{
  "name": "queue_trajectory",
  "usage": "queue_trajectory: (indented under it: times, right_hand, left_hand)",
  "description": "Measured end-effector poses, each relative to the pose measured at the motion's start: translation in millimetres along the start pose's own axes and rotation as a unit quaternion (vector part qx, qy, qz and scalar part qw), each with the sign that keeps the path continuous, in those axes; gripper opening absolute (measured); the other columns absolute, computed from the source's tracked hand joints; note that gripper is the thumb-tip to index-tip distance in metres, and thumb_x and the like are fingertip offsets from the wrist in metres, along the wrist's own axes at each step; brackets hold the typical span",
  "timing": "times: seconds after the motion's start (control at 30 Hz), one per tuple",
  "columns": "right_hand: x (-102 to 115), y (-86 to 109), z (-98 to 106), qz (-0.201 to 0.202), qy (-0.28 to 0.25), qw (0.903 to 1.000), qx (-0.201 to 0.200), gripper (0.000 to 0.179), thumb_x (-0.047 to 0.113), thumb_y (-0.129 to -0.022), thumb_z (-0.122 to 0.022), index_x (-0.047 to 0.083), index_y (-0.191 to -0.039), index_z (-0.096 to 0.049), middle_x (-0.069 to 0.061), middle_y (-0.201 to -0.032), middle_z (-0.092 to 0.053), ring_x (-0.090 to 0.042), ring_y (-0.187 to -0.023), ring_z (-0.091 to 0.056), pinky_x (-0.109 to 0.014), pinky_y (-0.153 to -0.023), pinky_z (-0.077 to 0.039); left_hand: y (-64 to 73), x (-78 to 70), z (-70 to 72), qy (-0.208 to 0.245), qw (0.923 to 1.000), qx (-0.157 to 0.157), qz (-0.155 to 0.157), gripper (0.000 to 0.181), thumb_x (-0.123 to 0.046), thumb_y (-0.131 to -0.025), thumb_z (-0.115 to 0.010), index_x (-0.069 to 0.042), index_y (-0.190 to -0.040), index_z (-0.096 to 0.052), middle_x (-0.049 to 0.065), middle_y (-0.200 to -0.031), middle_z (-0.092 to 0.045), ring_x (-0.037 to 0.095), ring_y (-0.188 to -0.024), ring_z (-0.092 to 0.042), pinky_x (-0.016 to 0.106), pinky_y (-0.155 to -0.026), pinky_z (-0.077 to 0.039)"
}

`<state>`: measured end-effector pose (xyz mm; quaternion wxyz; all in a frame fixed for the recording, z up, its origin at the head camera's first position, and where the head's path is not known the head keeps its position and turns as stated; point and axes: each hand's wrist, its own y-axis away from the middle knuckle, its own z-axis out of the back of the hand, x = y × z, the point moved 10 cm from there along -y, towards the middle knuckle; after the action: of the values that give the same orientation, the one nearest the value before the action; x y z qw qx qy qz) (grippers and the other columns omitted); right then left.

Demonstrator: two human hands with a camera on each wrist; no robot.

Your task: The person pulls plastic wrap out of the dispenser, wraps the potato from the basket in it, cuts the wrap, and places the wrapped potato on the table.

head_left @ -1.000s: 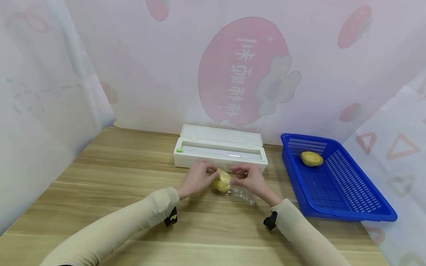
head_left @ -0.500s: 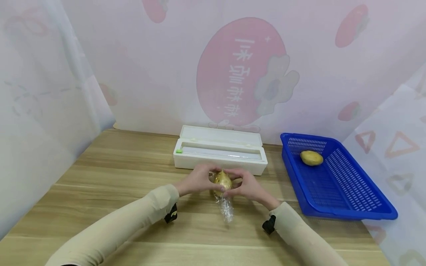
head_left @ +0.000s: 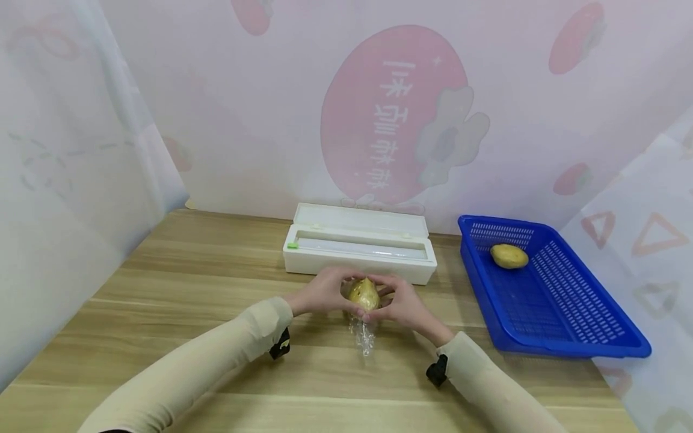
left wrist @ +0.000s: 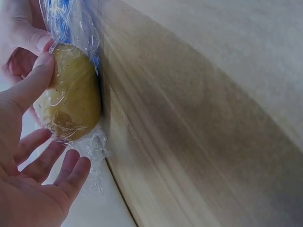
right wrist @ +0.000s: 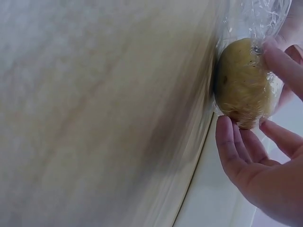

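Note:
In the head view, a yellow potato [head_left: 364, 293] wrapped in clear cling film stands on the table, in front of the white dispenser. My left hand [head_left: 326, 291] grips its left side, the thumb near the front and the fingers round the back. On the other side my right hand [head_left: 402, 305] holds it likewise, and the two thumbs meet at the front. A crumpled tail of cling film [head_left: 364, 341] trails towards me. Both wrist views show film drawn over the potato [left wrist: 73, 97], with loose film at both ends. Dark specks mark the potato's [right wrist: 241, 78] skin.
A white cling film dispenser [head_left: 357, 264] with raised lid and green slider sits right behind the hands. To the right, a blue basket [head_left: 568, 349] holds another potato [head_left: 509, 256]. Printed curtains hang behind the wooden table [head_left: 189, 264] and at its sides.
The potato has been turned, so the film tail that pointed right now points towards me. My right hand has closed in on the potato; over the last half second little has moved.

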<state>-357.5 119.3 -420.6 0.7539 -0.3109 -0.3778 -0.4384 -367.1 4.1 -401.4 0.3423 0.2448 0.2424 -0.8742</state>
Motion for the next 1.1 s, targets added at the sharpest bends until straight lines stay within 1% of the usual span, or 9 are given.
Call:
queue_trajectory:
  times: [0.17, 0.3, 0.4, 0.5, 0.67, 0.83, 0.93, 1.0, 1.1]
  right_hand:
    - [-3.8, 6.3, -1.3, -0.008, 0.001, 0.9993, 0.035, 0.079, 0.024, -0.077, -0.087, 0.014, -0.146, -0.049, -0.008, -0.136, -0.05, -0.03, -0.111, -0.056, -0.035, -0.084, -0.053]
    - [-2.6, 15.6, 2.9, -0.003, -0.018, 0.9978, 0.063, 0.077, 0.028, -0.086, -0.079, 0.014, -0.151, -0.04, -0.007, -0.148, -0.043, -0.035, -0.124, -0.048, -0.047, -0.095, -0.047]
    - [4.5, 22.1, 10.2, 0.04, -0.006, 0.9977, 0.055, 0.075, 0.019, -0.083, -0.081, 0.009, -0.147, -0.045, -0.013, -0.15, -0.041, -0.038, -0.13, -0.043, -0.052, -0.097, -0.044]
    - [14.6, 29.4, 15.1, 0.098, 0.026, 0.9939, 0.044, 0.067, 0.005, -0.074, -0.087, 0.005, -0.134, -0.059, -0.018, -0.141, -0.047, -0.036, -0.125, -0.047, -0.053, -0.092, -0.048]
    - [36.1, 39.8, 9.0, 0.185, 0.111, 0.9749, 0.054, 0.055, 0.001, -0.065, -0.091, 0.008, -0.116, -0.072, -0.015, -0.123, -0.054, -0.025, -0.109, -0.052, -0.044, -0.079, -0.053]
    - [54.3, 43.7, -5.5, 0.266, 0.232, 0.9345, 0.045, 0.052, 0.021, -0.061, -0.096, 0.016, -0.109, -0.076, -0.01, -0.121, -0.051, -0.026, -0.111, -0.044, -0.045, -0.087, -0.044]
    - [60.7, 46.3, -11.3, 0.302, 0.266, 0.9149, 0.028, 0.049, 0.027, -0.058, -0.096, 0.019, -0.103, -0.078, -0.013, -0.127, -0.051, -0.03, -0.118, -0.04, -0.052, -0.093, -0.039]
    - [63.7, 48.0, -13.9, 0.317, 0.265, 0.9101, 0.024, 0.042, 0.027, -0.059, -0.095, 0.02, -0.096, -0.079, -0.016, -0.132, -0.05, -0.033, -0.122, -0.038, -0.055, -0.097, -0.036]
    - [65.1, 49.3, -17.3, 0.326, 0.249, 0.9117, 0.027, 0.024, 0.025, -0.066, -0.092, 0.021, -0.086, -0.079, -0.018, -0.136, -0.049, -0.036, -0.127, -0.036, -0.059, -0.103, -0.03]
  left_hand:
    - [3.5, 2.8, -1.1, -0.024, 0.9997, 0.004, -0.004, 0.08, -0.046, -0.072, -0.086, -0.007, -0.135, -0.056, 0.006, -0.133, -0.057, 0.024, -0.122, -0.051, 0.045, -0.103, -0.039]
    - [15.5, 2.6, 11.5, -0.03, 0.9989, -0.034, -0.013, 0.075, -0.046, -0.08, -0.08, -0.004, -0.137, -0.054, 0.012, -0.141, -0.049, 0.03, -0.129, -0.044, 0.052, -0.106, -0.034]
    - [28.1, -1.6, 25.8, -0.031, 0.9969, -0.067, -0.027, 0.059, -0.033, -0.086, -0.078, -0.004, -0.134, -0.057, 0.014, -0.14, -0.05, 0.03, -0.129, -0.045, 0.052, -0.106, -0.034]
    - [39.8, -6.1, 34.8, -0.043, 0.9953, -0.076, -0.042, 0.047, -0.021, -0.088, -0.076, -0.003, -0.129, -0.061, 0.014, -0.135, -0.055, 0.029, -0.126, -0.048, 0.05, -0.105, -0.036]
    - [50.3, -14.8, 40.9, -0.069, 0.994, -0.062, -0.058, 0.04, -0.018, -0.089, -0.074, -0.004, -0.125, -0.064, 0.009, -0.13, -0.059, 0.026, -0.123, -0.052, 0.045, -0.105, -0.038]
    - [54.1, -24.9, 40.9, -0.071, 0.9934, -0.048, -0.076, 0.036, -0.014, -0.089, -0.074, -0.004, -0.123, -0.065, 0.009, -0.128, -0.061, 0.027, -0.121, -0.054, 0.045, -0.103, -0.04]
    - [56.2, -29.3, 40.1, -0.068, 0.9923, -0.048, -0.092, 0.032, -0.01, -0.089, -0.073, -0.004, -0.12, -0.067, 0.01, -0.126, -0.062, 0.027, -0.118, -0.056, 0.044, -0.1, -0.043]
    - [57.5, -30.9, 40.6, -0.065, 0.9913, -0.053, -0.101, 0.029, -0.008, -0.089, -0.072, -0.004, -0.117, -0.068, 0.009, -0.124, -0.063, 0.026, -0.116, -0.058, 0.041, -0.098, -0.045]
    - [59.0, -29.1, 41.4, -0.064, 0.9906, -0.062, -0.104, 0.026, -0.006, -0.089, -0.072, -0.005, -0.114, -0.069, 0.007, -0.122, -0.064, 0.022, -0.113, -0.06, 0.036, -0.095, -0.048]
